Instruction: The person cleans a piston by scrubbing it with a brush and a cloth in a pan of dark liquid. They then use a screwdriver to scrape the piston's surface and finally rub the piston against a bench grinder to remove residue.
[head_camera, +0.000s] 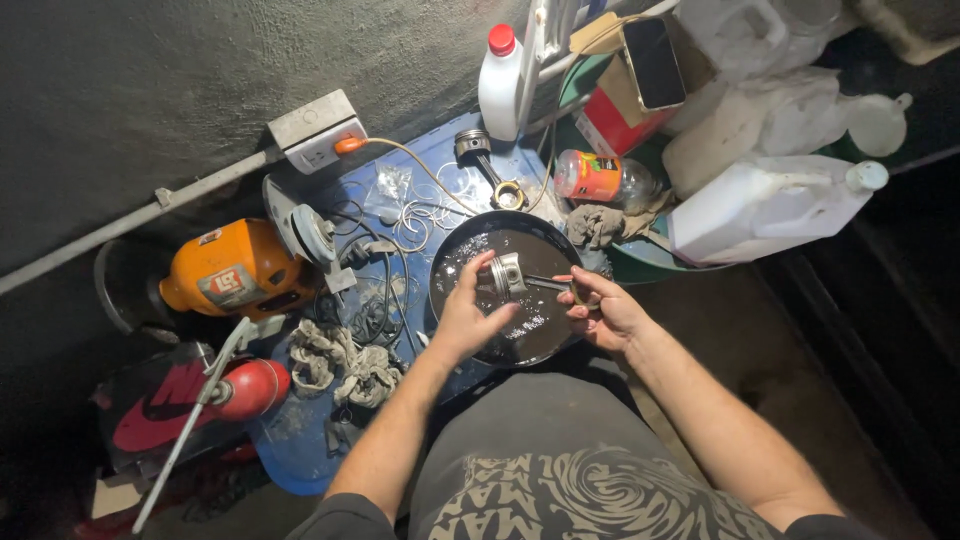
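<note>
A round black pan (455, 250) of dark liquid sits in front of me on a blue surface. Over it, my left hand (468, 315) grips the metal piston (508, 275) by its crown. My right hand (603, 308) holds the piston's connecting rod (548, 284) at its lower end. The piston lies sideways just above the liquid. A second piston with its rod (485, 160) rests on the blue surface behind the pan.
An orange bench grinder (240, 270), a wall socket box (315, 130) with an orange cable, loose wire rings, dirty rags (345, 365), a red-capped white bottle (500, 85), an orange bottle (600, 178), white jugs (765, 205) and a red canister (245, 390) crowd around.
</note>
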